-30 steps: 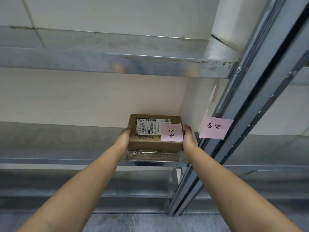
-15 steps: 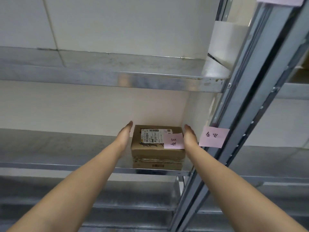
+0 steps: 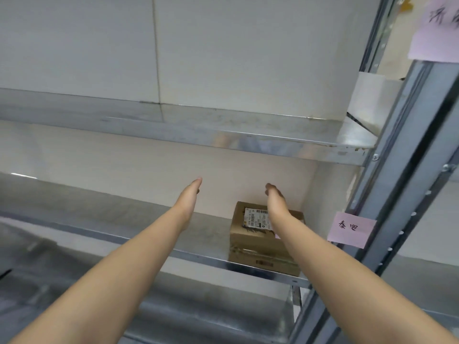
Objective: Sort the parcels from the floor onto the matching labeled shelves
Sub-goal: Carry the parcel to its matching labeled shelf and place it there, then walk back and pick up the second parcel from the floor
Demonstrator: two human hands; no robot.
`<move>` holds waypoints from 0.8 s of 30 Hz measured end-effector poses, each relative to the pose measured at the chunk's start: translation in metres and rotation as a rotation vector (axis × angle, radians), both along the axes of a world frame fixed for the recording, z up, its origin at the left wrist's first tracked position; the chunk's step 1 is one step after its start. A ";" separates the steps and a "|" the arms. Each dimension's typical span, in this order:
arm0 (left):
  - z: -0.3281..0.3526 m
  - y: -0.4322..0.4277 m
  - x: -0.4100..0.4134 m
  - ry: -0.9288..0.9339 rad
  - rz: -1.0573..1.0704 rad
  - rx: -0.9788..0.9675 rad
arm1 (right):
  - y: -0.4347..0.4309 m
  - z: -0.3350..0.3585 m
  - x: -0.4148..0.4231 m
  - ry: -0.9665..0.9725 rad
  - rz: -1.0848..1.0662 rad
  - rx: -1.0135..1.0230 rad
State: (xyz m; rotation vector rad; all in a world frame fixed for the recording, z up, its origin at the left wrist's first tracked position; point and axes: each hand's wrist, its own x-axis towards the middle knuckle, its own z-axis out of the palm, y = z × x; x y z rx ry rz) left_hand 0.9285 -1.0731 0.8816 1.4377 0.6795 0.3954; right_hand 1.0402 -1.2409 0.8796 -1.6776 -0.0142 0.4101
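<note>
A brown cardboard parcel (image 3: 250,240) with a white shipping label rests on another flat box at the right end of the metal shelf (image 3: 139,220). A pink handwritten note (image 3: 351,229) marks the upright post beside that shelf. My left hand (image 3: 190,196) hovers open, to the left of and above the parcel, touching nothing. My right hand (image 3: 274,197) is open too, raised just above the parcel, and my right forearm crosses in front of the parcel's right side.
A higher metal shelf (image 3: 223,135) runs above my hands. Grey uprights (image 3: 407,170) stand at the right, with a second pink note (image 3: 437,33) at the top right. A white box (image 3: 370,95) sits on the upper shelf's right end. A lower shelf lies below.
Both hands have let go of the parcel and lifted up and away from it. The parcel stays on the shelf. The view has tilted up and shifted left.
</note>
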 end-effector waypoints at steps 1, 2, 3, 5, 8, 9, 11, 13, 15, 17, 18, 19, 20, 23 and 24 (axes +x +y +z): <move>0.002 0.005 -0.006 -0.003 0.018 0.003 | 0.008 0.002 -0.003 -0.009 0.020 0.005; 0.004 0.009 -0.012 -0.004 0.038 0.003 | 0.016 0.004 -0.007 -0.020 0.045 0.004; 0.005 0.014 -0.018 -0.003 0.058 0.000 | 0.023 0.006 -0.011 -0.032 0.074 0.006; 0.007 0.024 -0.031 -0.003 0.101 -0.006 | 0.036 0.009 -0.018 -0.042 0.134 0.025; 0.008 0.039 -0.053 -0.008 0.161 -0.016 | 0.055 0.011 -0.031 -0.080 0.222 0.039; 0.008 0.043 -0.060 -0.010 0.181 -0.018 | 0.061 0.010 -0.036 -0.094 0.248 0.048; 0.007 0.051 -0.075 -0.019 0.224 -0.011 | 0.073 0.009 -0.047 -0.111 0.300 0.066; 0.006 0.058 -0.090 -0.031 0.274 -0.010 | 0.085 0.008 -0.058 -0.112 0.348 0.078; 0.005 0.064 -0.105 -0.035 0.324 -0.016 | 0.098 0.008 -0.068 -0.116 0.392 0.078; 0.003 0.071 -0.121 -0.043 0.366 -0.014 | 0.109 0.007 -0.079 -0.152 0.446 0.066; 0.002 0.074 -0.128 -0.049 0.386 -0.002 | 0.115 0.007 -0.084 -0.178 0.478 0.055; 0.001 0.076 -0.137 -0.052 0.405 0.023 | 0.121 0.007 -0.091 -0.203 0.508 0.048; 0.000 0.077 -0.146 -0.046 0.427 0.064 | 0.127 0.006 -0.097 -0.224 0.533 0.045; -0.004 0.084 -0.177 -0.004 0.469 0.177 | 0.148 0.005 -0.120 -0.260 0.597 0.047; -0.005 0.088 -0.189 0.002 0.480 0.201 | 0.156 0.004 -0.128 -0.263 0.620 0.047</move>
